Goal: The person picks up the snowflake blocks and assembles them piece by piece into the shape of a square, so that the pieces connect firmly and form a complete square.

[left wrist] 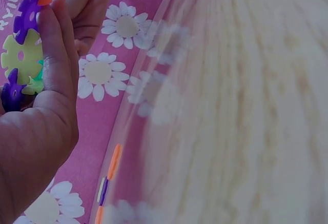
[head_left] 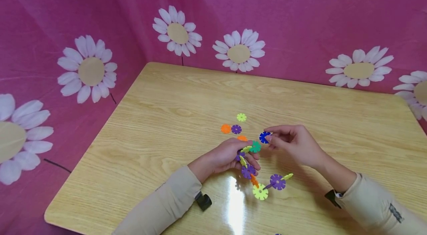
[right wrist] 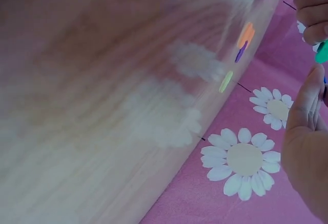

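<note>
In the head view my left hand [head_left: 227,155] grips a chain of notched plastic discs. The chain hangs over the table toward me in purple, yellow and orange, with a yellow disc [head_left: 260,192] at its lowest bend and a purple disc [head_left: 277,182] near its far end. A green disc [head_left: 255,146] forms the end by the left fingertips. Close by, my right hand [head_left: 297,144] pinches a blue disc [head_left: 264,137] between thumb and fingers, just right of the green one. The left wrist view shows a light yellow disc [left wrist: 20,56] of the chain against the left fingers.
Beyond the hands, a yellow disc [head_left: 241,117], an orange disc [head_left: 225,128] and a purple disc [head_left: 236,129] lie loose on the wooden table [head_left: 186,94]. Another orange disc [head_left: 242,138] is partly covered by the left hand. A pink flowered cloth [head_left: 283,12] hangs behind the table.
</note>
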`<state>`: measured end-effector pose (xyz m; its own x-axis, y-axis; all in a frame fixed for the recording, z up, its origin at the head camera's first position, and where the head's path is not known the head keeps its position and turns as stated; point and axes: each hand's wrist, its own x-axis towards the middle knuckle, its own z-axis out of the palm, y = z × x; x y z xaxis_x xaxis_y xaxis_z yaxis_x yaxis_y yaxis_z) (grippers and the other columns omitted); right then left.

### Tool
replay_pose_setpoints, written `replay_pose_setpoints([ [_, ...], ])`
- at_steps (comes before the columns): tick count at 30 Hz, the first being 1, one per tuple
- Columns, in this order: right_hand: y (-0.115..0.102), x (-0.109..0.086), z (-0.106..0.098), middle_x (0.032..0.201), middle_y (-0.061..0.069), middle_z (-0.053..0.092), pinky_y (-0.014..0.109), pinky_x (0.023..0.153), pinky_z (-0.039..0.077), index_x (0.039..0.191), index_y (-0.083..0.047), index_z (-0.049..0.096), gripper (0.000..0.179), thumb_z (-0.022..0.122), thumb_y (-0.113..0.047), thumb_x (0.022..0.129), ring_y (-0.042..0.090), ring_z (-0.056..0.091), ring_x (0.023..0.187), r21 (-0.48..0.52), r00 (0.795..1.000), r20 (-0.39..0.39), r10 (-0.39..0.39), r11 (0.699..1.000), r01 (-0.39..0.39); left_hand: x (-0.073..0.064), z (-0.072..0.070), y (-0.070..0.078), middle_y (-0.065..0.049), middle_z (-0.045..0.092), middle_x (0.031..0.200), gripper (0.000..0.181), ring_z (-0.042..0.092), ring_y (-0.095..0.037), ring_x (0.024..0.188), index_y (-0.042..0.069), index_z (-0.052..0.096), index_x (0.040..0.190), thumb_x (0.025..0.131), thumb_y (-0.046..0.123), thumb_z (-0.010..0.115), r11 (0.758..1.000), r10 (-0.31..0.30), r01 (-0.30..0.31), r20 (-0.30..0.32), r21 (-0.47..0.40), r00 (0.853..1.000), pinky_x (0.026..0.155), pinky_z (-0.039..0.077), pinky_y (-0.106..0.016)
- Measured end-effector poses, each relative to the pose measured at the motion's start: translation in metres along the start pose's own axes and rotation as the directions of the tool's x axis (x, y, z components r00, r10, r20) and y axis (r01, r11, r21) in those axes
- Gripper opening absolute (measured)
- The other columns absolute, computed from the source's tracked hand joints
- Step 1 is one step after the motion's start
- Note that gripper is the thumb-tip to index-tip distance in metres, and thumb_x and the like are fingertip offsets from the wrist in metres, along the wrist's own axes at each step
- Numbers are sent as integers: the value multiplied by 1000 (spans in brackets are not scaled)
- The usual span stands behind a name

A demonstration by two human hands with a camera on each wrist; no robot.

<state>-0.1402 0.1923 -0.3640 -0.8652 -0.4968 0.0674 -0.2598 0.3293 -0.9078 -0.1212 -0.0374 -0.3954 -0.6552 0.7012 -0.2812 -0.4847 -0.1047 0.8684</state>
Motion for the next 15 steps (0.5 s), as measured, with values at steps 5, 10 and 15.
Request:
replay_pose_setpoints([
  [5, 2, -11, 0, 87, 19, 67, 38, 67, 55, 114, -1, 62, 24, 58, -6, 90, 31, 66, 75, 49, 997, 19, -73, 996, 72, 0, 2, 0, -15, 69, 79, 49, 68, -33, 79, -15, 55, 102, 99, 32, 39, 1000, 1, -1, 4, 5, 1000, 70, 56, -39],
  [10, 6, -17, 3, 93, 15, 68, 40, 67, 55, 112, -2, 63, 24, 59, 0, 88, 32, 66, 77, 95, 992, 3, -123, 988, 122, 1, 2, 0, -13, 68, 78, 51, 68, -31, 77, -15, 54, 104, 99, 33, 38, 1000, -6, 6, 12, 9, 1000, 67, 56, -37],
  [15, 10, -19, 6, 95, 18, 67, 40, 68, 54, 111, 3, 61, 24, 58, 4, 87, 35, 65, 79, 163, 988, -33, -152, 974, 155, 1, 3, 0, -11, 68, 76, 52, 68, -30, 77, -16, 53, 104, 100, 33, 37, 1000, 3, -3, 32, 14, 999, 65, 56, -35],
])
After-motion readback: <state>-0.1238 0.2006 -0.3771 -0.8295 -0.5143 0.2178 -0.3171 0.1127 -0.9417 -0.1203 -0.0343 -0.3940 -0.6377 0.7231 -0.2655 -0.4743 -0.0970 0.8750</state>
